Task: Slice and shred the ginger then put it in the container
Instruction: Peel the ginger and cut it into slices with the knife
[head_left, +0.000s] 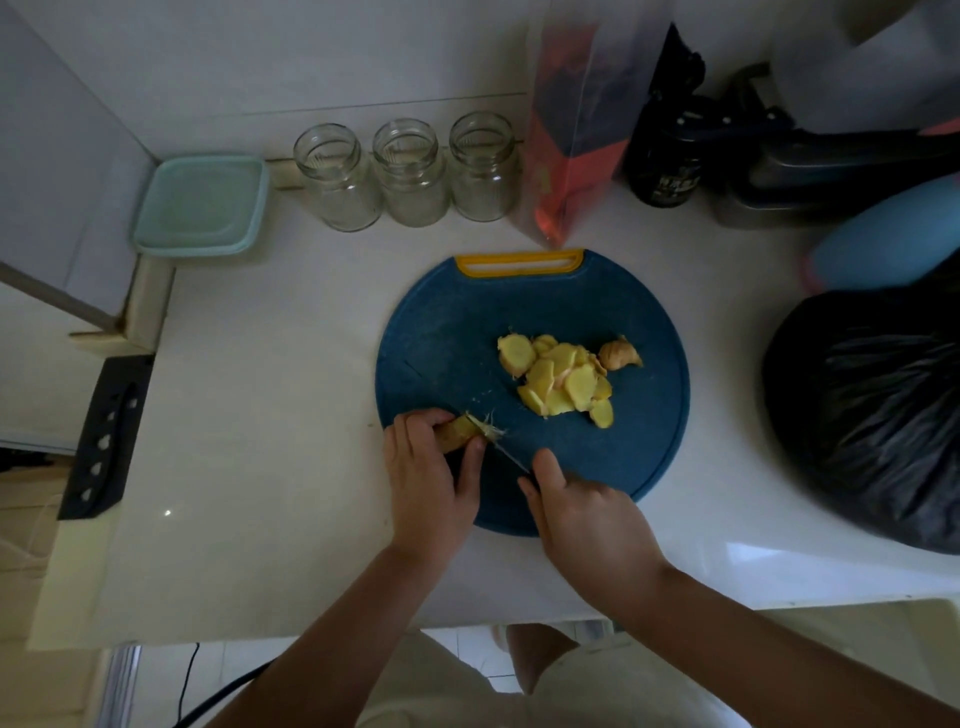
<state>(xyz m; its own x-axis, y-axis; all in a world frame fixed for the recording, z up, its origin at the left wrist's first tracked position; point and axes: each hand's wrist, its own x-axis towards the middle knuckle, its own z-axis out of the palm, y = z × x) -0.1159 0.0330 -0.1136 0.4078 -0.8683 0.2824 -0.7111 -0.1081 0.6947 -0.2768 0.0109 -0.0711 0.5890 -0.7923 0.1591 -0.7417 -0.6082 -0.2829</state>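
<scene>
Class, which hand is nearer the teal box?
Left. The left hand, holding ginger, is right of the teal box and closer to the person; the right hand, gripping the knife, is further right.

Home kitchen; white bench (260, 467) set against a tiled wall (311, 62); round blue cutting board (447, 338) with sliced ginger (561, 379) on it; three empty glass jars (410, 171) in a row at the back, beside a teal-lidded container (202, 205); black knife holder (106, 436) at the bench's left edge; black plastic bag (872, 415) on the right; pale tiled floor (457, 654) below.
</scene>
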